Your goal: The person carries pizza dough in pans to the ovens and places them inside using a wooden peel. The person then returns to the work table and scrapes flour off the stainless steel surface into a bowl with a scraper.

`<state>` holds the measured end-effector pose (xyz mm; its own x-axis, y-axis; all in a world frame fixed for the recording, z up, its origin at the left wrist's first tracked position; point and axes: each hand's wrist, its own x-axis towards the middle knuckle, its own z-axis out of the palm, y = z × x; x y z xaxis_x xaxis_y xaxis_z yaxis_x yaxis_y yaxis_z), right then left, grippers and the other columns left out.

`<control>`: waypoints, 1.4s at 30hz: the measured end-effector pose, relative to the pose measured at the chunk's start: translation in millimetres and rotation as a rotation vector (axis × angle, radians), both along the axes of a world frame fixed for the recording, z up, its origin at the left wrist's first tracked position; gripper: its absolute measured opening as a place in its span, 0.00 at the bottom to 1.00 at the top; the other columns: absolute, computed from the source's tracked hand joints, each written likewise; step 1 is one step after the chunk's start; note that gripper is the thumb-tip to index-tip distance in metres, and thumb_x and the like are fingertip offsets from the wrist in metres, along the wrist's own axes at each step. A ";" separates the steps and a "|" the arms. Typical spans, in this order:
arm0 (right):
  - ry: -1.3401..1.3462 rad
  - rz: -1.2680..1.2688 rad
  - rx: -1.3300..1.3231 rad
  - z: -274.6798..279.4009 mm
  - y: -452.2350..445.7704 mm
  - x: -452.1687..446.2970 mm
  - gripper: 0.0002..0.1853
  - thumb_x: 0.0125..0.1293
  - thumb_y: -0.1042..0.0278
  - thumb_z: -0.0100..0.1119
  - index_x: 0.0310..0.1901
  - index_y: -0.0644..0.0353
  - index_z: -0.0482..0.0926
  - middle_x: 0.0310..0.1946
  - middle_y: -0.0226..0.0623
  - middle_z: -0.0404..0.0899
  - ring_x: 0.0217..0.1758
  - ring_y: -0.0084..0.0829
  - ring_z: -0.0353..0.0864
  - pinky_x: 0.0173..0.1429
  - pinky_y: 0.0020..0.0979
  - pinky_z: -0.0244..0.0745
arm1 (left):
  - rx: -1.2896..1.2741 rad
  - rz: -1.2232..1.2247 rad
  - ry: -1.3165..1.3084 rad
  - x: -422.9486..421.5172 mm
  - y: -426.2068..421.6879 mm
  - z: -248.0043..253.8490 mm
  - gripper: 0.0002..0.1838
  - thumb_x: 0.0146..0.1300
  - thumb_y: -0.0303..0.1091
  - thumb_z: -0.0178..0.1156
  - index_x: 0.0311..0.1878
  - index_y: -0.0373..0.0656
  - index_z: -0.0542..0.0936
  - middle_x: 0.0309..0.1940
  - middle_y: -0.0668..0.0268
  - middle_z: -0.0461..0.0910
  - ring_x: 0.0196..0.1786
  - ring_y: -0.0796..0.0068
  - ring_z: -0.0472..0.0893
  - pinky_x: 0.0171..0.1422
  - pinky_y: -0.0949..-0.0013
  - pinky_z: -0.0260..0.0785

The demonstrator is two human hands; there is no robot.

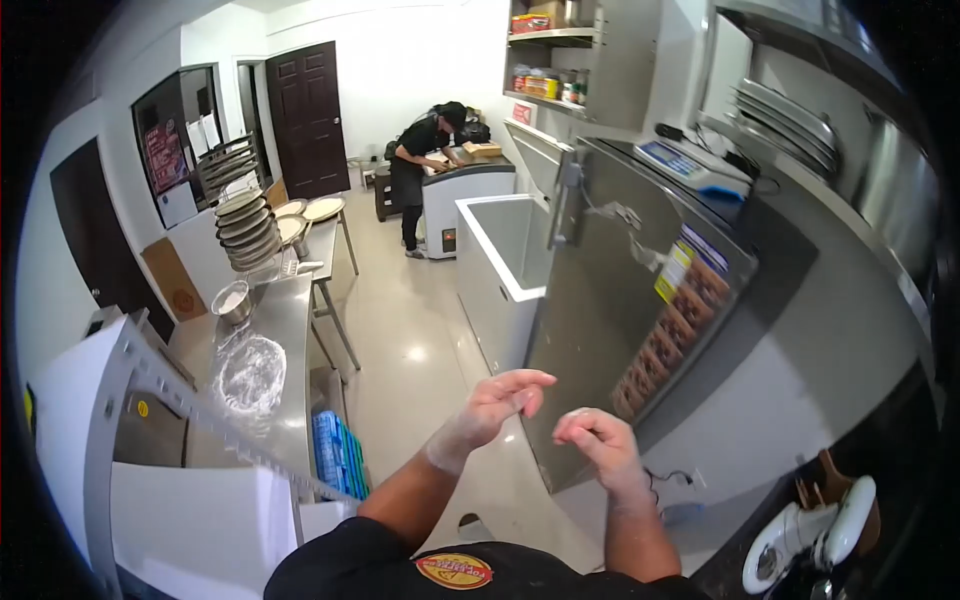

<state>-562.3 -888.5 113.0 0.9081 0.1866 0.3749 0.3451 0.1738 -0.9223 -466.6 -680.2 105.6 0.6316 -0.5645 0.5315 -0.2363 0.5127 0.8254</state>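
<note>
My left hand (497, 404) is raised in front of my chest, with its index finger stretched out and the other fingers loosely bent; nothing shows in it. Close by on the right, my right hand (603, 447) has its fingers curled in, and I see nothing held there either. A small gap separates the two hands. White powder dusts my left wrist and both hands. Neither hand touches anything; behind them stand a tall grey refrigerator (600, 290) and the tiled floor (400, 400).
Left, a steel table (290, 330) bears spread flour (250, 372) and a metal bowl (232, 302). Stacked pans (247, 232) stand beyond. An open chest freezer (490, 270) lies ahead. A co-worker (415, 160) bends over a counter. A white stand mixer (800, 540) sits lower right.
</note>
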 end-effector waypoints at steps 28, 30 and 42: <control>0.274 0.979 -0.265 -37.5 306.1 644.7 0.19 0.70 0.77 0.58 0.62 0.63 0.77 0.56 0.38 0.82 0.55 0.25 0.80 0.63 0.30 0.74 | 0.012 1.246 0.391 384.3 347.1 -9.2 0.22 0.67 0.19 0.55 0.65 0.36 0.74 0.61 0.57 0.80 0.59 0.72 0.80 0.66 0.67 0.70; 0.264 1.041 -0.253 -23.7 356.0 665.6 0.19 0.71 0.75 0.59 0.62 0.62 0.78 0.55 0.36 0.82 0.55 0.24 0.79 0.63 0.30 0.74 | 0.092 1.252 0.403 388.9 364.2 -20.4 0.20 0.68 0.21 0.56 0.63 0.36 0.75 0.59 0.57 0.81 0.57 0.71 0.81 0.64 0.67 0.71; 0.180 1.128 -0.498 -53.2 580.0 803.3 0.17 0.72 0.72 0.60 0.61 0.64 0.77 0.51 0.35 0.83 0.53 0.23 0.80 0.61 0.28 0.75 | -0.531 1.587 0.451 485.9 639.3 -79.5 0.13 0.76 0.38 0.53 0.59 0.45 0.73 0.31 0.69 0.79 0.27 0.83 0.72 0.30 0.77 0.67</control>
